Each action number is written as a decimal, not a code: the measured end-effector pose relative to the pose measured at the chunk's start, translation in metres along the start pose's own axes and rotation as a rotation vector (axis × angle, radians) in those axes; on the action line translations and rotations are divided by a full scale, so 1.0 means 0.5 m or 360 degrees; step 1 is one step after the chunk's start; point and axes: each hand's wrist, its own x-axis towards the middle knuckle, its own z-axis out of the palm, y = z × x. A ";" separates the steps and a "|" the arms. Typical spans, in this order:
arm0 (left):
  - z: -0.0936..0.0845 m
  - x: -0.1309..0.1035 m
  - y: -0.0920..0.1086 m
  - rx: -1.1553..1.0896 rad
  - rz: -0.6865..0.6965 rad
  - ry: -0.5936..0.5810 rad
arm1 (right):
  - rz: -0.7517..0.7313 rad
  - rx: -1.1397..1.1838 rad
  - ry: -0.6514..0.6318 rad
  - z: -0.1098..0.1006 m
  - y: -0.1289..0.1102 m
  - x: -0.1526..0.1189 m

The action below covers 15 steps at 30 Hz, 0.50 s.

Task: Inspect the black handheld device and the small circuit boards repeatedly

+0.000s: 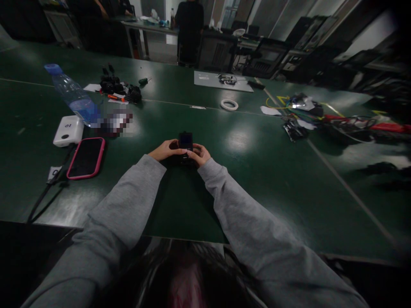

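A small black handheld device with a dark screen (pixel 186 140) is held upright over the green table in front of me. My left hand (pixel 166 150) grips its left side, thumb laid across the front below the screen. From the right, my right hand (pixel 199 154) closes round the other side, its thumb also on the lower front. The fingers behind the device are partly hidden. Whether its bottom edge touches the table I cannot tell.
Left of my hands lie a pink-cased phone (pixel 86 158), a white power bank (pixel 68 131) with a cable, and a tilted plastic bottle (pixel 72 96). Farther back are a tape roll (pixel 229 105) and a grey board (pixel 208 81). Cables and tools (pixel 308 107) pile up at right.
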 end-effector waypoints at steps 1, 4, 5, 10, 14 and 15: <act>0.001 0.000 0.000 0.0000 0.0005 -0.0001 | -0.0009 0.0012 0.0007 0.002 -0.001 -0.001; 0.003 0.003 -0.003 0.0001 0.0020 0.0004 | -0.0035 0.0033 0.0059 0.007 -0.004 -0.004; 0.003 0.003 -0.003 0.0006 0.0017 0.0007 | -0.0043 0.0035 0.0080 0.008 -0.005 -0.005; 0.004 0.005 -0.001 0.0019 -0.0017 0.0009 | -0.0069 -0.0008 0.0124 0.012 -0.007 -0.007; 0.003 0.004 -0.002 -0.0027 -0.0049 0.0038 | -0.0100 -0.0022 0.0095 0.015 -0.010 -0.011; 0.003 0.004 -0.003 -0.0041 -0.0045 0.0048 | -0.0114 -0.0030 0.0085 0.016 -0.011 -0.012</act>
